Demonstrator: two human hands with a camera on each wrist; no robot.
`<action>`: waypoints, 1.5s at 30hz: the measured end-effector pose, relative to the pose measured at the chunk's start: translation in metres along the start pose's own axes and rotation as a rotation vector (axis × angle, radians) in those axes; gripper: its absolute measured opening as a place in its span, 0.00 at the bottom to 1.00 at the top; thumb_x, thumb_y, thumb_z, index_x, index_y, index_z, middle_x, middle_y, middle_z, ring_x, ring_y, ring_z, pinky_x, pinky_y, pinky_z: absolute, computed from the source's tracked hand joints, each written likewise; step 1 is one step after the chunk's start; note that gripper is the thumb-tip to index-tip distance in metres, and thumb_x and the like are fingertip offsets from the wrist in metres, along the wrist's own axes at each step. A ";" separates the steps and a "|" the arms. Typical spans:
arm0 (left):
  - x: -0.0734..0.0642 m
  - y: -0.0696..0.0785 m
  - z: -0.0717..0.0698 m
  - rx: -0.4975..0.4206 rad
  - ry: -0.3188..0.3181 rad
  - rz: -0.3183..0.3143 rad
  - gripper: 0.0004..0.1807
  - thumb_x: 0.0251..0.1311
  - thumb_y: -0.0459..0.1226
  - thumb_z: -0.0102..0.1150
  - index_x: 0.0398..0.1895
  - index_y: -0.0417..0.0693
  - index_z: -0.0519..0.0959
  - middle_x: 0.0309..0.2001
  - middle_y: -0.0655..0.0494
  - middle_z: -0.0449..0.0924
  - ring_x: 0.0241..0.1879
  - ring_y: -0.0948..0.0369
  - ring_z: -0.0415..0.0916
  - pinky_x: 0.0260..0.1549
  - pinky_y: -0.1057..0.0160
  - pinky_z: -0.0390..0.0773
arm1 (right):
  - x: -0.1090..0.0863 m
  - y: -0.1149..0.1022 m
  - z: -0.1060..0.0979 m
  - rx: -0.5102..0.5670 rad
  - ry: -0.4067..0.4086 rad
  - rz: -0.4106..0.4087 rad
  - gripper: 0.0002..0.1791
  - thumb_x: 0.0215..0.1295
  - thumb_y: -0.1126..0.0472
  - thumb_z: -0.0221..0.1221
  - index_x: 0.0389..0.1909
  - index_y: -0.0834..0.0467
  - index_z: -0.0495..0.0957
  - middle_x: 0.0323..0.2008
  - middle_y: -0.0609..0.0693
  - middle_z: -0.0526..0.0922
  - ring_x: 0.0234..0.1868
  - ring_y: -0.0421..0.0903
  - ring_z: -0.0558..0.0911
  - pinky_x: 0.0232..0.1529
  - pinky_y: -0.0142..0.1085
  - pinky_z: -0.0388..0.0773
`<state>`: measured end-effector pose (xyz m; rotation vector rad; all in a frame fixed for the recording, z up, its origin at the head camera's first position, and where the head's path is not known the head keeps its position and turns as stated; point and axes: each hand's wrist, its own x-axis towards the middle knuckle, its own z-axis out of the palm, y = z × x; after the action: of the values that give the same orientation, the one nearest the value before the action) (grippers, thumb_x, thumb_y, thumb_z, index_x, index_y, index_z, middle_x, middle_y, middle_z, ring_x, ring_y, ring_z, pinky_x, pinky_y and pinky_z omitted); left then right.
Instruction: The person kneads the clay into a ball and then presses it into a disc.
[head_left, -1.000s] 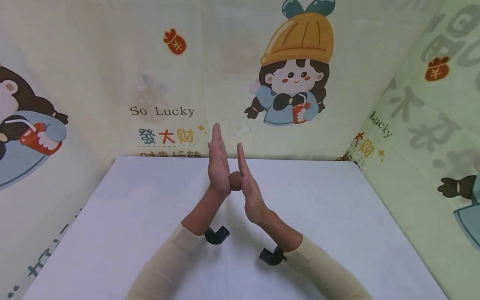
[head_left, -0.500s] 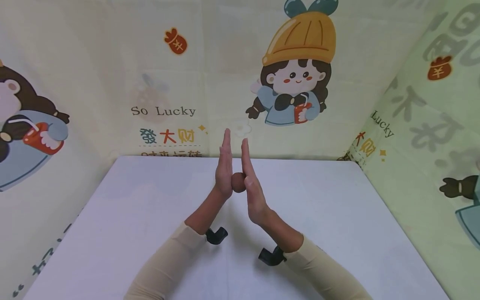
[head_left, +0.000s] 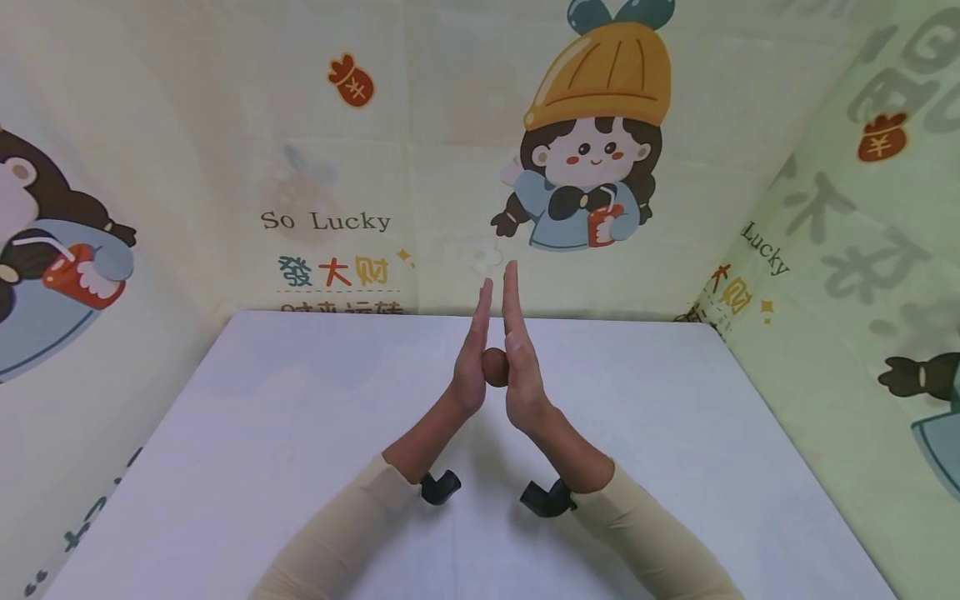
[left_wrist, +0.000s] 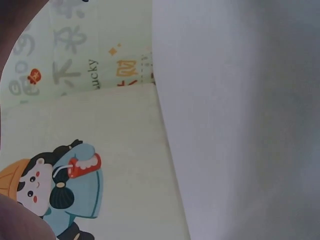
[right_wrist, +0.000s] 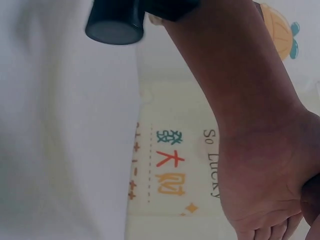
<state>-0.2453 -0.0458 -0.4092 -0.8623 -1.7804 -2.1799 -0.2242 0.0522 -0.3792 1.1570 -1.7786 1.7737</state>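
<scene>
A small round brown ball (head_left: 495, 367) is squeezed between my two palms above the table, in the head view. My left hand (head_left: 472, 358) presses it from the left with straight fingers pointing up and away. From the right, my right hand (head_left: 522, 367) presses against it, its fingers straight too. The fingertips lean toward each other but stay apart. In the right wrist view, the left hand (right_wrist: 265, 190) shows beside the partly visible dark ball (right_wrist: 311, 200). Only blurred skin shows at the left edge of the left wrist view, and the ball is not seen there.
A white table (head_left: 315, 400) lies below, its far edge against a cream cloth wall (head_left: 450, 150) with printed cartoon figures and lettering. Black wrist cameras (head_left: 441, 487) hang under both forearms, close to each other.
Both hands have shifted right with the ball between them. The left hand has slid back toward me while the right has slid forward, so its fingertips now reach farther.
</scene>
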 end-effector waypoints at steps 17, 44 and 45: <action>-0.018 0.003 0.018 -0.057 -0.039 -0.028 0.36 0.82 0.50 0.12 0.86 0.44 0.42 0.33 0.45 0.74 0.24 0.66 0.62 0.40 0.64 0.65 | 0.012 0.001 -0.015 -0.031 0.071 -0.014 0.46 0.82 0.37 0.31 0.84 0.64 0.31 0.85 0.51 0.32 0.84 0.48 0.33 0.79 0.49 0.28; -0.011 0.045 0.028 -0.077 0.072 0.084 0.36 0.82 0.49 0.15 0.86 0.40 0.40 0.86 0.54 0.38 0.83 0.62 0.36 0.78 0.53 0.37 | -0.010 0.024 -0.018 0.102 -0.012 0.027 0.42 0.83 0.37 0.28 0.86 0.56 0.32 0.86 0.47 0.36 0.62 0.37 0.75 0.68 0.37 0.62; -0.010 0.046 0.027 -0.071 0.083 0.088 0.37 0.82 0.49 0.15 0.86 0.40 0.40 0.86 0.53 0.38 0.83 0.62 0.36 0.78 0.53 0.37 | -0.011 0.025 -0.017 0.114 -0.016 0.034 0.43 0.83 0.35 0.28 0.86 0.55 0.32 0.85 0.47 0.41 0.46 0.36 0.80 0.57 0.33 0.69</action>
<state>-0.2053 -0.0339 -0.3736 -0.8359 -1.6054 -2.2010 -0.2409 0.0680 -0.4015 1.1945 -1.7359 1.9125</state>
